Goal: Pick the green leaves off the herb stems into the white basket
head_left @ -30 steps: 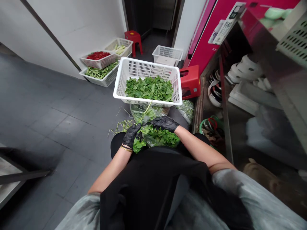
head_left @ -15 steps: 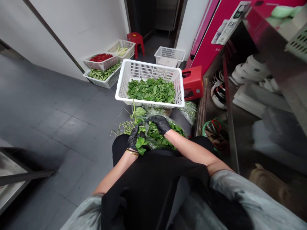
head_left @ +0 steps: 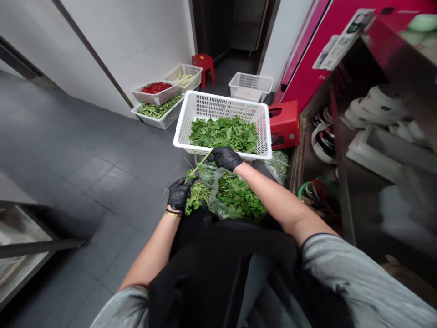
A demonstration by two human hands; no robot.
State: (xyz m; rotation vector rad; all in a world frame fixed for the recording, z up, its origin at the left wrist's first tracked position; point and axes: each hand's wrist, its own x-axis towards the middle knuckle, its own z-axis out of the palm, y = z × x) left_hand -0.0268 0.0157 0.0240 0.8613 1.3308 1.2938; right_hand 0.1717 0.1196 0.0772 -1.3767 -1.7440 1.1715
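Observation:
Both my hands wear black gloves. My left hand (head_left: 180,193), low on the left, is closed around a sprig of leafy greens (head_left: 193,202) whose leaves hang beside its fingers. A pale green stem (head_left: 202,164) runs up from there to my right hand (head_left: 226,158), which pinches its upper end just in front of the white basket (head_left: 187,146). Inside that basket lies a heap of loose green leaves (head_left: 223,134). Below my right forearm, an opened clear plastic bag (head_left: 215,191) holds more leafy greens (head_left: 239,193). Cut stems lie partly hidden beside my left hand.
Behind the basket stand crates of red chillies (head_left: 156,87), green beans (head_left: 160,109) and pale vegetables (head_left: 184,79). A red stool (head_left: 285,123) lies on its side at the right, near a metal shelf with white dishes (head_left: 370,107). Grey floor (head_left: 102,182) stretches to the left.
My hands have drawn apart: the right moved up toward the basket's front rim, the left moved outward to the left. The stem now stretches between them. The view has shifted slightly left.

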